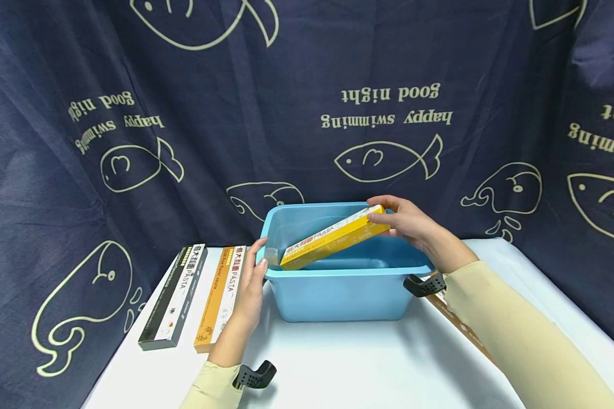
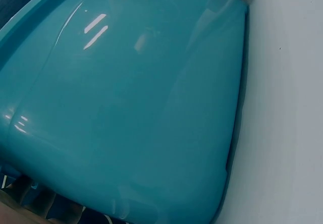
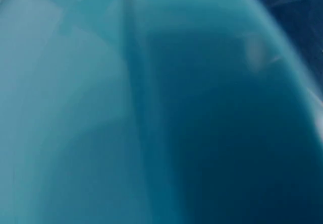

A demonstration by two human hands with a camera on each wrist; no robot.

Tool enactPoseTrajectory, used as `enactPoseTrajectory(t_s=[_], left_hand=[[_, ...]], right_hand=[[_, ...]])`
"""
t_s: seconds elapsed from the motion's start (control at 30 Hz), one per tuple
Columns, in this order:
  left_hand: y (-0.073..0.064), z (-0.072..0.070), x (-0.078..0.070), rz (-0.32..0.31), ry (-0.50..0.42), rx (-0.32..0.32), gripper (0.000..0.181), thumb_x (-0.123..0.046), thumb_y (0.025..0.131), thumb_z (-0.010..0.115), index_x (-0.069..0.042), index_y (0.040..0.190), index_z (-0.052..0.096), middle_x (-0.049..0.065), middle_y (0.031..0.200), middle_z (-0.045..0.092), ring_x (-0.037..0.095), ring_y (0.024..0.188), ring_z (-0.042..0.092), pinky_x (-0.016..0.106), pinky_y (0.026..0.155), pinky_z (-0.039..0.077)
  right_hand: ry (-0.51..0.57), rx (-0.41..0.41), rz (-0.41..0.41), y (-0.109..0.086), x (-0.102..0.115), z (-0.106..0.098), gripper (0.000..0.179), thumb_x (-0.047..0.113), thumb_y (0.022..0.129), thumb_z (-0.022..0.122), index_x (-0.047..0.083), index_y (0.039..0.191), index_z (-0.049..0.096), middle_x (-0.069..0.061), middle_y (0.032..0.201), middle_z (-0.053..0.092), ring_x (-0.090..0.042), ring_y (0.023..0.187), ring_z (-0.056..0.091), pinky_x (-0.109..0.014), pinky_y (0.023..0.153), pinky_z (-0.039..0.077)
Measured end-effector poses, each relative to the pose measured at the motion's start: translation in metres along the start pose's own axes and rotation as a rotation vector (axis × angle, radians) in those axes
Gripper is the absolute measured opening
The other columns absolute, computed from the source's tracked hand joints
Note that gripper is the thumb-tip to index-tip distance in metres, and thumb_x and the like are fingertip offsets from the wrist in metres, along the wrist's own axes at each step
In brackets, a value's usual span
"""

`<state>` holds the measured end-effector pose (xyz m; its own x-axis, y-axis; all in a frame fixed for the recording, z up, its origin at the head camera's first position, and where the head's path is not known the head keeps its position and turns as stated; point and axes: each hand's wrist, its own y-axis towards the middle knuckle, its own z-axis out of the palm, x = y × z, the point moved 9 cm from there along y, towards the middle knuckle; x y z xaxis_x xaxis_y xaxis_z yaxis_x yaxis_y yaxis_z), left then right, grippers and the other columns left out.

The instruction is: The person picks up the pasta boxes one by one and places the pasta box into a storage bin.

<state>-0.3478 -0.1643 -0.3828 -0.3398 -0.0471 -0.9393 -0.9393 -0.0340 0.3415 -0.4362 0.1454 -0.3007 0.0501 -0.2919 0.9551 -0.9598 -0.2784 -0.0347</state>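
My right hand (image 1: 406,221) pinches the upper right end of a yellow and white pasta box (image 1: 332,238), thumb in front and fingers behind. The box slants across the inside of a light blue plastic bin (image 1: 337,295), its lower left end within the bin near the left wall. At the bin's left end rests my left hand (image 1: 251,289), its thumb and fingers lying against the rim with fingers fairly straight. The left wrist view is filled by the bin's outer wall (image 2: 131,103), with blurred fingers (image 2: 40,204) at the lower left. In the right wrist view only the bin's blurred blue wall (image 3: 151,133) shows.
Left of the bin, a black and white pasta box (image 1: 174,295) and an orange and white one (image 1: 220,295) lie on the white table (image 1: 337,363). A brown box (image 1: 460,324) lies at the right, partly under my sleeve. Dark blue fish-print cloth (image 1: 286,102) hangs behind.
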Motion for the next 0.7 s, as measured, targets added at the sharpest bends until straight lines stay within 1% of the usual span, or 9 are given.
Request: enactPoseTrajectory(t_s=[0.1,0.3,0.53,0.7], left_hand=[[0.0,0.0,0.0,0.002,0.005,-0.002,0.048,-0.038,0.101,0.038,-0.037,0.15,0.036,-0.005,0.16,0.024,0.026,0.146,0.027,0.065,0.117,0.019],[0.001,0.0,0.002,0.009,0.003,-0.001,0.05,-0.037,0.101,0.037,-0.034,0.151,0.036,-0.003,0.162,0.021,0.033,0.149,0.021,0.067,0.117,0.017],[0.0,0.0,0.002,0.004,-0.002,-0.008,0.048,-0.038,0.1,0.038,-0.04,0.148,0.037,-0.007,0.159,0.023,0.03,0.148,0.023,0.062,0.117,0.019],[0.001,0.001,0.002,0.005,-0.008,0.003,0.048,-0.038,0.1,0.037,-0.04,0.148,0.036,-0.007,0.159,0.022,0.032,0.149,0.021,0.061,0.117,0.019]], right_hand=[[-0.019,0.0,0.005,0.001,-0.003,0.002,0.057,0.019,0.098,0.064,0.007,0.149,0.041,-0.016,0.147,0.038,-0.029,0.118,0.053,-0.039,0.096,0.055],[-0.03,0.021,0.024,0.002,-0.011,0.006,0.058,0.017,0.098,0.062,0.008,0.151,0.039,-0.018,0.148,0.036,-0.029,0.119,0.053,-0.037,0.095,0.056],[-0.014,0.072,0.028,0.002,-0.013,0.011,0.058,0.014,0.1,0.059,0.008,0.153,0.035,-0.019,0.151,0.032,-0.029,0.117,0.054,-0.044,0.102,0.051],[-0.01,0.074,0.034,0.003,-0.015,0.012,0.059,0.014,0.1,0.058,0.009,0.154,0.034,-0.019,0.152,0.03,-0.029,0.118,0.054,-0.04,0.1,0.053]])
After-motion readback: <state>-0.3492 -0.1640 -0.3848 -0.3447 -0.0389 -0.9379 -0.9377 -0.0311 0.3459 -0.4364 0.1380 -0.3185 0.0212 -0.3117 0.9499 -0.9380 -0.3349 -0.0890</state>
